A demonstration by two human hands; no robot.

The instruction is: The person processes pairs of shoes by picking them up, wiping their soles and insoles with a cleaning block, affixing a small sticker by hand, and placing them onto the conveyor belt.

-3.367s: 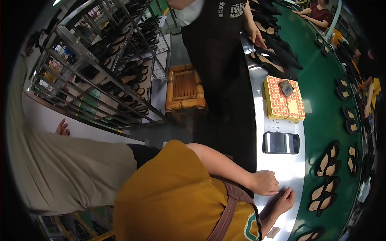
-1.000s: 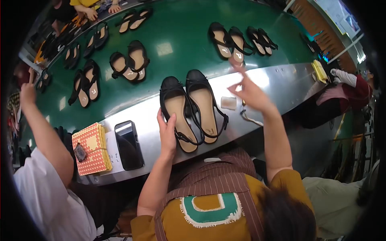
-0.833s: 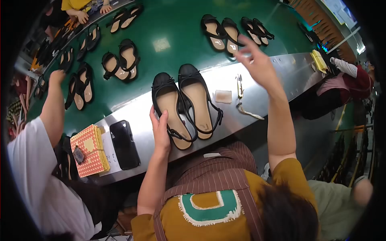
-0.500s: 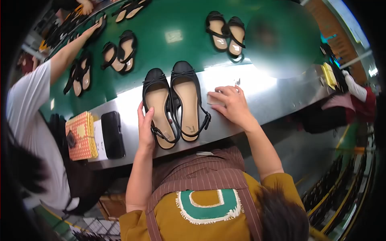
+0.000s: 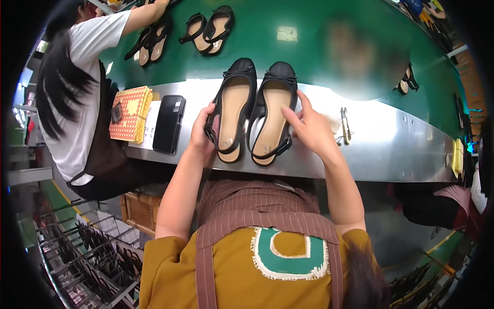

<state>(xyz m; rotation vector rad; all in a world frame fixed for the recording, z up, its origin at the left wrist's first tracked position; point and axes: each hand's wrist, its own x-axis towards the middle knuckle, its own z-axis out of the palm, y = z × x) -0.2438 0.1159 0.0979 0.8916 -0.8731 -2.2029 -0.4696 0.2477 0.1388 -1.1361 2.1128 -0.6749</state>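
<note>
Holding the black shoes at twelve o'clock in the head view: left hand, ten o'clock, curled against one side; right hand, two o'clock, half open, thumb inside, finger outside. Looks like positioning; moving both calls for even support.

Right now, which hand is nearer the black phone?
Left. The left hand is just right of the phone, at the left side of the shoes; the right hand at their right.
</note>
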